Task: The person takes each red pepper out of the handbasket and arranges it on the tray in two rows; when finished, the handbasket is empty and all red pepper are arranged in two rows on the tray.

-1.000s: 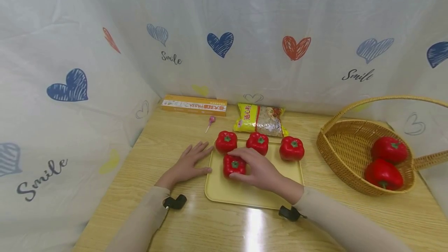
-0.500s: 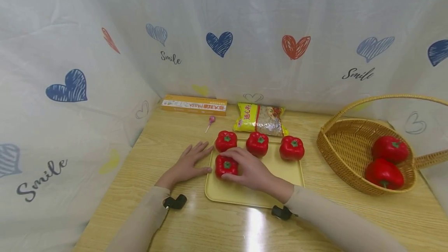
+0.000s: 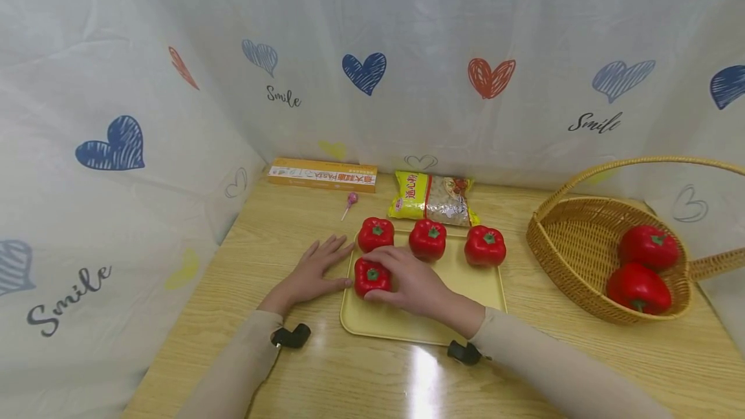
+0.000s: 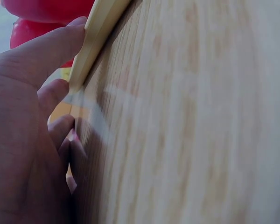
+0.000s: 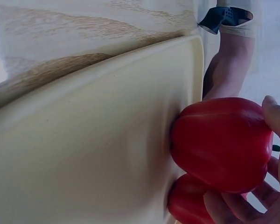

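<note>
Head view: right hand (image 3: 416,283) grips pepper (image 3: 370,276) on tray (image 3: 465,277); left hand (image 3: 314,270) flat beside it.

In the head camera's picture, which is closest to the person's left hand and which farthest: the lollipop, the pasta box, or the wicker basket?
From the left hand, which lies flat on the table by the tray's left edge:
1. Lollipop, just beyond the fingers, toward the back.
2. Pasta box, farther back, against the curtain.
3. Wicker basket, far off at the table's right side, with two red peppers inside.
</note>
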Available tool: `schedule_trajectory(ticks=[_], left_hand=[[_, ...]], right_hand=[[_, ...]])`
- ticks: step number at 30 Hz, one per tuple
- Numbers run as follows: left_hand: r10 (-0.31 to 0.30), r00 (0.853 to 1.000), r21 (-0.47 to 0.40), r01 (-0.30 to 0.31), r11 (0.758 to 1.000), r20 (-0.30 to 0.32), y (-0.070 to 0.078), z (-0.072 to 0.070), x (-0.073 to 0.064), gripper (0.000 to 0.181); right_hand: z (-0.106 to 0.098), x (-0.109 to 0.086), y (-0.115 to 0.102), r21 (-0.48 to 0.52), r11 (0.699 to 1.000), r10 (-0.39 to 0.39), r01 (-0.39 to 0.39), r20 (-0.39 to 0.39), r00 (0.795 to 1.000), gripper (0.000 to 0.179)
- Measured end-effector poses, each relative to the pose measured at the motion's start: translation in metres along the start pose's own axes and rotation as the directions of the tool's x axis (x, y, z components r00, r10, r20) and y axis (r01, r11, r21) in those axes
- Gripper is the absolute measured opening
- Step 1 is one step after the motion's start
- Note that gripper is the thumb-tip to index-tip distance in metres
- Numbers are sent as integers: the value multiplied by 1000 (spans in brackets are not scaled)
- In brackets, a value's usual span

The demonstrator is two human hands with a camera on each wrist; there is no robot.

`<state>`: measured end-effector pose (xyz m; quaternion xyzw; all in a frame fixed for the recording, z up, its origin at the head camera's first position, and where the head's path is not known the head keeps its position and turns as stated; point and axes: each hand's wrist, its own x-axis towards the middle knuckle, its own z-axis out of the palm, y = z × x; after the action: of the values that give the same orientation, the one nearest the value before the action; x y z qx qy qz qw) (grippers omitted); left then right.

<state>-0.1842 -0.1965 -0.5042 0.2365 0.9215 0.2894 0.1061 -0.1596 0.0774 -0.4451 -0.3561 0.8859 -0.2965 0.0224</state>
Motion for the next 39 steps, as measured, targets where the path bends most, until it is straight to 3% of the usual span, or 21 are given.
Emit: schedule_trajectory(ticks=[15, 29, 39], left_hand=[[11, 1000, -4, -11, 1000, -6, 1, 0, -1, 79], [-1, 1000, -10, 1, 1000, 6, 2, -1, -1, 79], [22, 1000, -12, -22, 1000, -18, 2, 0, -1, 78]], right_hand=[[-2, -4, 2, -23, 1000, -7, 6, -32, 999, 71], [-10, -12, 4, -43, 998, -56, 53, -77, 995, 66], [-17, -20, 8, -35, 999, -43, 40, -93, 995, 64]])
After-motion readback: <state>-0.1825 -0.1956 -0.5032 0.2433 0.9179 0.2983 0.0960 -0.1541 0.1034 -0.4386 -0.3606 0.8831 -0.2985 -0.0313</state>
